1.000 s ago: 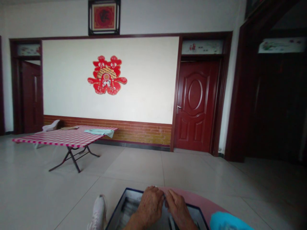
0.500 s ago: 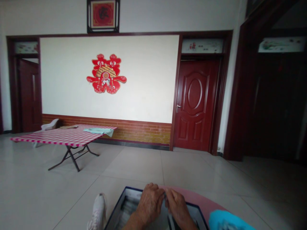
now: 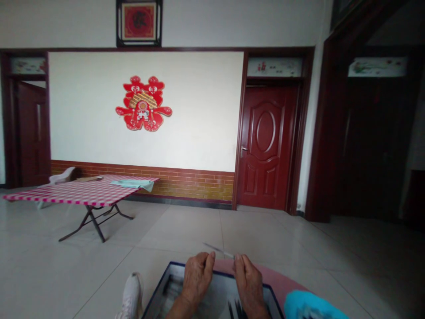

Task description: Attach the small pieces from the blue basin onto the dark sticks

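Observation:
My right hand (image 3: 248, 279) is closed on a thin, grey, pointed stick (image 3: 221, 251), which sticks out to the left and slightly upward from its fingertips. Beside it, my left hand (image 3: 199, 274) is curled, thumb against fingers; whatever it may hold is hidden. The stick's pointed end passes just above the left thumb, apart from it as far as I can tell. Both hands are over a white tray with a dark blue rim (image 3: 223, 274). Several dark pointed pieces (image 3: 236, 308) show below my right hand. Blurred thin pieces (image 3: 174, 288) lie at the tray's left side.
A pink surface (image 3: 275, 279) extends behind the tray, with a bright blue item (image 3: 312, 305) at right. A white shoe (image 3: 132, 292) is left of the tray. Farther off stands a folding table with a checked cover (image 3: 79, 191), bearing a pale green cloth (image 3: 133, 183).
My hands were together at the fingertips and have moved apart. The thin stick now shows, pointing left from my right hand. The view has shifted slightly right.

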The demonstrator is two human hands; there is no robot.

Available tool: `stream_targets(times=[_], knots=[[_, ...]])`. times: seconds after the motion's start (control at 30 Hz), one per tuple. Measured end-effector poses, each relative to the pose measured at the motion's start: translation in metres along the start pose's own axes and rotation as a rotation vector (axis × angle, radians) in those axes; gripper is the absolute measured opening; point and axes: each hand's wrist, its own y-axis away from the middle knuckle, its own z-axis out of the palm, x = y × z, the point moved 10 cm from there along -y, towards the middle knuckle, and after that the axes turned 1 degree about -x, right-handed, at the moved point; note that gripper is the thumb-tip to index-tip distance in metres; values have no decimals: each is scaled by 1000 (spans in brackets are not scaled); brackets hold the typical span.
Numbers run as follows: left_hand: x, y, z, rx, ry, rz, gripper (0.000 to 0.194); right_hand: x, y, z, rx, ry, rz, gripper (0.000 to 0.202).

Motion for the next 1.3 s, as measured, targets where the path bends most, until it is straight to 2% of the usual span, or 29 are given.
stream_targets(times=[0.1, 0.17, 0.2, 0.3, 0.37, 0.5, 0.6, 0.67, 0.73, 0.8, 0.87, 0.9, 0.97, 1.07, 1.17, 1.3], knots=[[-40, 1, 18, -54, 431, -360, 47, -8, 4, 14, -94, -57, -31, 41], [-56, 5, 25, -22, 724, -545, 42, -14, 9, 28, -196, -88, -50, 40], [-59, 6, 26, -2, 831, -589, 38, -17, 12, 34, -252, -98, -62, 39], [-56, 4, 25, 8, 998, -596, 31, -28, 23, 52, -382, -76, -138, 35], [-52, 3, 25, -6, 1043, -582, 29, -37, 32, 59, -423, -26, -208, 31], [-50, 3, 30, -38, 1063, -577, 38, -50, 49, 74, -520, 38, -280, 23], [-53, 3, 34, -84, 987, -565, 45, -61, 55, 77, -583, 11, -319, 17], [-54, 0, 32, -106, 848, -501, 47, -62, 50, 72, -569, 24, -324, 18], [-47, -4, 21, -101, 588, -331, 44, -59, 39, 61, -515, 39, -314, 21], [-26, -6, 11, -106, 258, -67, 41, -55, 26, 44, -440, 9, -297, 22], [-5, -1, 10, -141, -27, 163, 37, -50, 15, 29, -383, -41, -269, 21], [1, 2, 13, -164, -132, 221, 36, -47, 10, 24, -374, -45, -245, 21], [5, 5, 17, -212, -289, 263, 37, -40, 7, 21, -396, -9, -211, 20], [4, 7, 21, -272, -427, 261, 38, -33, 15, 32, -520, 100, -211, 20], [0, 3, 18, -281, -473, 225, 39, -15, 26, 46, -637, 263, -164, 24], [-7, -3, 10, -271, -472, 169, 39, 8, 34, 49, -677, 441, -69, 22]])
